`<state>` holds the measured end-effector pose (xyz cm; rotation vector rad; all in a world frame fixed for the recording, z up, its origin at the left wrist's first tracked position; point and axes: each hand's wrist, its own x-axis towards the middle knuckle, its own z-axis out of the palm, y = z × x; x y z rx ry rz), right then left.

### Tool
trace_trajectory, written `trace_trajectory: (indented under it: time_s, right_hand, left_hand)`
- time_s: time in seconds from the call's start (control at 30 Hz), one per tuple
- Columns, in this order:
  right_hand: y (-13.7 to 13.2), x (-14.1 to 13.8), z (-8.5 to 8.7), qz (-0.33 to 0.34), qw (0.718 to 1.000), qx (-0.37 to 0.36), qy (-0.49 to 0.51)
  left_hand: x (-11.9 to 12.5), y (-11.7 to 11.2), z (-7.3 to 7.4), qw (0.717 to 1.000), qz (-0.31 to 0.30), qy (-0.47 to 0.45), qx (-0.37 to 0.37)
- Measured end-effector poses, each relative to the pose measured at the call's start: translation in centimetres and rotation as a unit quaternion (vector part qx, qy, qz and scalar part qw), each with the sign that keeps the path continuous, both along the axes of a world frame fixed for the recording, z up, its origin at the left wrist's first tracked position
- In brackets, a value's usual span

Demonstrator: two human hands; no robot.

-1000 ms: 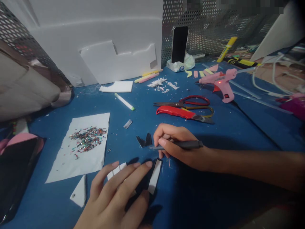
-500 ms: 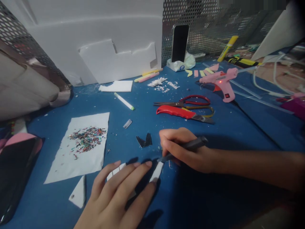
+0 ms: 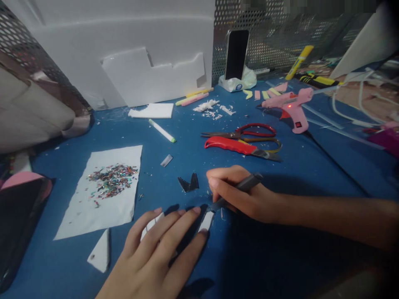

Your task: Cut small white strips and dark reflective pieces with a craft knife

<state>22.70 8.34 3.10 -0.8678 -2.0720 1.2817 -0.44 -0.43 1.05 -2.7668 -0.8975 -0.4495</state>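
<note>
Marker tip: a second ago it points at the small black V-shaped piece point(image 3: 188, 183) on the blue bench point(image 3: 137, 133). Now the dark grey pen-shaped marker point(image 3: 251, 181) is angled down to the far end of the narrow white strip point(image 3: 206, 222).
Reading of the shift: the marker work appears to be centred on the strip, whose far end and side look dark; the V piece is left alone.
White strip: on the near side of the V piece, slightly to its right, slanting; its lower end is covered by a thumb.
Right hand: closed in a writing grip around the marker, right of the V piece and a little nearer point(image 3: 249, 205).
Left hand: fingers spread, thumb well apart from the index finger, nearer than the V piece point(image 3: 156, 261). The thumb touches the strip; the fingers lie over a white piece marked with dark lines point(image 3: 151, 224). Pressure cannot be told.
Paper sheet: white, creased, left of the V piece point(image 3: 118, 214), bearing a scatter of small multicoloured bits point(image 3: 115, 178).
Red-handled cutter: beyond the V piece and to its right point(image 3: 229, 145), lying against the red-handled metal scissors point(image 3: 230, 135).
</note>
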Motion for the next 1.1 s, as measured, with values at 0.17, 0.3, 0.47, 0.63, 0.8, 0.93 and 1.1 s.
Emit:
trace_trajectory:
  time_s: [0.17, 0.3, 0.47, 0.63, 0.8, 0.93, 1.1]
  right_hand:
    - [-0.01, 0.07, 0.05, 0.006, 1.000, 0.001, -0.004]
    - [0.05, 0.05, 0.29, 0.025, 1.000, 0.002, 0.003]
    - [0.06, -0.07, 0.34, 0.013, 1.000, -0.016, 0.015]
    - [0.03, 0.02, 0.20, 0.022, 1.000, -0.013, 0.007]
    - [0.11, 0.07, 0.12, 0.015, 1.000, -0.020, 0.012]
    - [0.13, 0.00, 0.18, 0.023, 0.999, -0.025, 0.006]
    - [0.08, -0.03, 0.27, 0.014, 1.000, -0.024, 0.014]
  left_hand:
    - [-0.12, 0.10, 0.09, 1.000, -0.001, 0.012, -0.005]
    - [-0.22, 0.25, 0.12, 1.000, -0.010, 0.006, -0.005]
    - [-0.19, 0.43, 0.15, 1.000, -0.011, 0.015, -0.012]
    - [-0.22, 0.40, 0.25, 1.000, -0.012, 0.012, -0.016]
    - [-0.21, 0.41, 0.25, 1.000, -0.012, 0.010, -0.009]
    - [-0.18, 0.52, 0.16, 1.000, -0.011, 0.012, -0.016]
    - [-0.23, 0.47, 0.16, 1.000, -0.013, 0.009, -0.013]
